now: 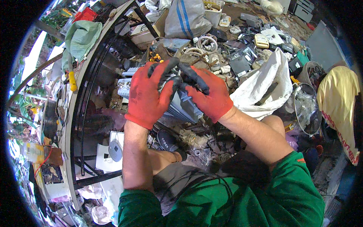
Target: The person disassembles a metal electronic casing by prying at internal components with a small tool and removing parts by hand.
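Red work gloves with black fingertips cover both of my hands, which meet over a grey finned metal housing [184, 106]. My left hand [148, 92] has its fingers and thumb curled inward, closed around something small that the glove mostly hides. Facing it, my right hand [211, 90] is closed too, thumb and fingers bunched close to the left fingertips. What lies between the fingertips is too covered to name. Part of the housing shows past the left hand's outer side, and its ribbed body slants down below the right hand.
A black-framed table [81, 125] stands at the left, with a yellow-handled tool [72, 80] on it. Right of my hands lies an open white sack [264, 85]. Coiled pale cable [207, 44], a striped sack [187, 19] and scattered electronic scrap fill the ground ahead. A wire-filled basket [305, 108] is rightward.
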`<state>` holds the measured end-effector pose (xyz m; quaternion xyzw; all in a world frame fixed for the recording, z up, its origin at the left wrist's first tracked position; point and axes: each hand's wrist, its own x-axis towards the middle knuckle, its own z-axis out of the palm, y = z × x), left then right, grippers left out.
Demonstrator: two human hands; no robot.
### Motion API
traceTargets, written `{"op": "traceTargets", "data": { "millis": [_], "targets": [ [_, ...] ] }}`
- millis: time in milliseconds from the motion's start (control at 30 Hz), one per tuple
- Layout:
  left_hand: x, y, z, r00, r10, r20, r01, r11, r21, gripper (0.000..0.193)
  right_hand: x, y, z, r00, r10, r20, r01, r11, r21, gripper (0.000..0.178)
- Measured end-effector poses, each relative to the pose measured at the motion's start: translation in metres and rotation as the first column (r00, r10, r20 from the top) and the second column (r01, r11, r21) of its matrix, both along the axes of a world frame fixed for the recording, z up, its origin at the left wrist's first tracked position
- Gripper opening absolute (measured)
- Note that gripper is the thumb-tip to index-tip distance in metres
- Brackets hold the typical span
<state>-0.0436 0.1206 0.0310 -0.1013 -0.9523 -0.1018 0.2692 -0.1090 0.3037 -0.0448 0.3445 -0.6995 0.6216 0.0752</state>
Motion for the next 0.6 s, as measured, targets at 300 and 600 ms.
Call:
{"op": "traceTargets", "data": {
  "millis": [300, 600],
  "targets": [
    [-0.002, -0.002, 0.0, 0.996, -0.077, 0.041, 0.077, 0.997, -0.006, 0.05, 0.001, 0.006, 0.002, 0.999, 0.042, -0.024, -0.042, 0.999, 0.016, 0.043],
    [-0.01, -0.004, -0.002, 0.988, -0.157, 0.0, 0.155, 0.979, 0.131, 0.046, -0.012, 0.013, 0.001, 0.897, 0.299, 0.325, -0.265, 0.953, -0.145, 0.042]
  ]
}}
